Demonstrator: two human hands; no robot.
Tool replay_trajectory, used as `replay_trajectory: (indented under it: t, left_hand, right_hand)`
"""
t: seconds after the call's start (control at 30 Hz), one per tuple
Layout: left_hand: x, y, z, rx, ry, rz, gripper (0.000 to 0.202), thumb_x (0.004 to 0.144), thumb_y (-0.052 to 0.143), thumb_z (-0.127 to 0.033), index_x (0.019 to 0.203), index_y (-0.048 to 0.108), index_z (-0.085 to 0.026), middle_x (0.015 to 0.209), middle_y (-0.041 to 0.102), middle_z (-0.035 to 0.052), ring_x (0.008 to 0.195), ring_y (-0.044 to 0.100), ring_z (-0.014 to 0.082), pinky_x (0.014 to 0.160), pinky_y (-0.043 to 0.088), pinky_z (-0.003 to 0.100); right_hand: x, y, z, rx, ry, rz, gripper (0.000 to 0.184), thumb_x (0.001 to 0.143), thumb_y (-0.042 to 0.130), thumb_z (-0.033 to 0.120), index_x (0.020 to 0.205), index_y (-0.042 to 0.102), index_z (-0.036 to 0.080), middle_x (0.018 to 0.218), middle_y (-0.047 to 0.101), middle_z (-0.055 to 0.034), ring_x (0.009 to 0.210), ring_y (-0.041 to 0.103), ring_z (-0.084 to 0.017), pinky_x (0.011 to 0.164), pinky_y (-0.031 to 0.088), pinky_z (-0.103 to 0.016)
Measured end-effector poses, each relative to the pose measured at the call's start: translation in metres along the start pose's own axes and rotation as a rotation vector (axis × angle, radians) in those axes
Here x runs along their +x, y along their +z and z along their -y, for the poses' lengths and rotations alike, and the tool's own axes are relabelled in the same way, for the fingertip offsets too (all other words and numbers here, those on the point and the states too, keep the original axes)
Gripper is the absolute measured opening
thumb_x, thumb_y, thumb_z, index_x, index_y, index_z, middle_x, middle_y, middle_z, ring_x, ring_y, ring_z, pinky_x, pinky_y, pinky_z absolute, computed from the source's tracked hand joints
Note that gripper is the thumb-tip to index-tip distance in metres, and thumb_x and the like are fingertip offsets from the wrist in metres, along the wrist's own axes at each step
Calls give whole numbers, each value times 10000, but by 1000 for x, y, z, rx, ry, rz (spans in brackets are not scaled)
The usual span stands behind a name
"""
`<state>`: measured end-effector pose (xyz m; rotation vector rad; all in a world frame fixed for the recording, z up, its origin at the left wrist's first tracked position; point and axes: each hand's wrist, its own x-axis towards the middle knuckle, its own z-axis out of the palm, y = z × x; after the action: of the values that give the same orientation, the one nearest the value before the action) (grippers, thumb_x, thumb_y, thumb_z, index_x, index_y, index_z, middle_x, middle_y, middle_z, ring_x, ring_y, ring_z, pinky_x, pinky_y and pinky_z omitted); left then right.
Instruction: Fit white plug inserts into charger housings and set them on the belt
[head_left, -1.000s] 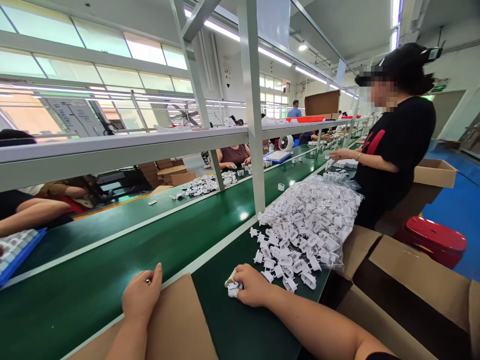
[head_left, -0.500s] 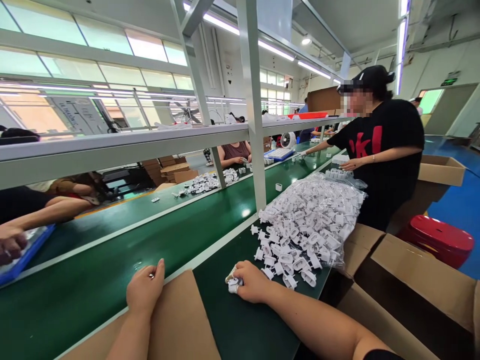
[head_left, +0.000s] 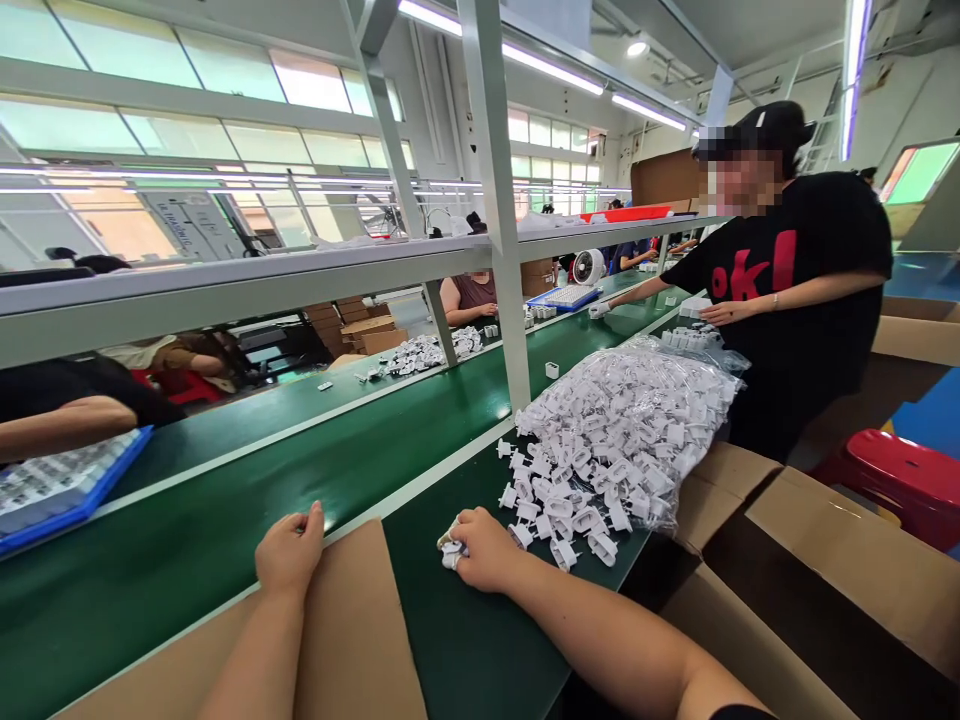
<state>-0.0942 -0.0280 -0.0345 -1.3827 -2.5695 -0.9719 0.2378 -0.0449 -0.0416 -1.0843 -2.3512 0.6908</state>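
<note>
A long green conveyor belt (head_left: 397, 435) is flanked by a dark green tabletop (head_left: 465, 640), on which a heap of white plastic plug housings (head_left: 630, 420) is piled. A flat brown cardboard sheet (head_left: 360, 630) is partly covered by the left forearm (head_left: 259, 640) — whether the left hand (head_left: 289, 553) is closed on anything cannot be told. Near the heap, over the tabletop, a small white piece (head_left: 451, 556) is pinched by the right hand (head_left: 486, 550).

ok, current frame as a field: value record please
left hand: curled near cardboard panel; no item visible
right hand: curled; whitish material at fingertips, details unclear
white pieces: heaped on green tabletop with clear plastic film
green belt: left of the heap
co-worker: black shirt, one arm stretched over the belt
right side: open cardboard box
</note>
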Motion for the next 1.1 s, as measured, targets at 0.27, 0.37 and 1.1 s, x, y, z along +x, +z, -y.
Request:
replay_trajectory:
  t: [0.27,0.37,1.1]
  left_hand:
    - [1,3,0,136,65,-43,471,941,433,-414,517,385,-216,675,527,77,664,471,214,547,271,284]
    - [0,5,-4,188,130,-30,468,933,440,-389,504,377,-211,701,562,89,718,517,218,562,275,291]
    - [-5,2,0,-2,105,-128,430,911,421,-441,545,360,-224,650,491,55,728,481,208,627,287,307]
  right_hand:
    - [0,4,3,-94,-51,3,342,799,707,189,1128,793,225,1044,701,-72,970,601,-248,774,470,-325]
    - [-1,0,6,-105,-52,30,355,795,698,168,1133,790,224,1041,700,-70,971,603,-248,784,472,-330]
    - [-7,-3,10,16,-71,69,308,820,654,119,1085,772,222,1054,673,-54,999,627,-216,824,501,-305]
